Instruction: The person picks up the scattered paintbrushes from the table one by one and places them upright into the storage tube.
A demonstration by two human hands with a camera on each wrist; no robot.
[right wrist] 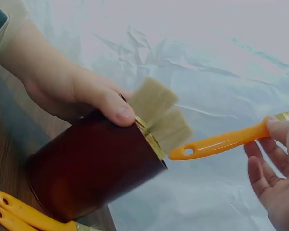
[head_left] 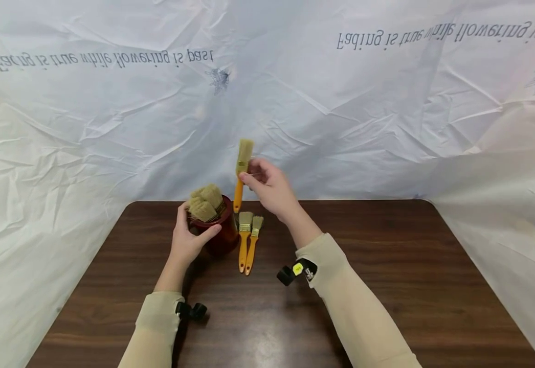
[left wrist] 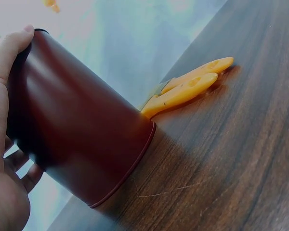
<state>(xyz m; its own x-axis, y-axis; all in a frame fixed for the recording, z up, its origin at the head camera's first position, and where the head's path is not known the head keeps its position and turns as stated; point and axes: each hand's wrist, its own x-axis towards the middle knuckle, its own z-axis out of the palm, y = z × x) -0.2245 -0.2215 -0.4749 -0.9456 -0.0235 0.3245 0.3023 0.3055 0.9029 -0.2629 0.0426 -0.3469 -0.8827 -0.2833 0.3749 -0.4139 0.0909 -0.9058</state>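
Near the centre of the head view the left hand (head_left: 189,240) wraps around a dark red cup (head_left: 219,232) standing on the brown table (head_left: 387,266), thumb hooked at the rim and fingers curled behind the wall; the grip appears meant to steady the cup, which shows slightly tilted in the left wrist view. Several brushes stand in the cup with their pale bristles (head_left: 206,203) upward, crowding the mouth. Just above and right of the cup, the right hand (head_left: 269,189) pinches a single orange-handled brush (head_left: 241,174) at its metal band between thumb and fingertips, bristles up and handle hanging down; the handle end hovers close beside the cup's rim, apart from it. In the right wrist view that handle points toward the cup's mouth from the right side of the frame. Two more brushes (head_left: 248,240) lie flat on the table just right of the cup, side by side, handles toward the lower edge of the frame. Whether they touch the cup's base cannot be settled. Crumpled white sheeting (head_left: 111,128) covers the background.
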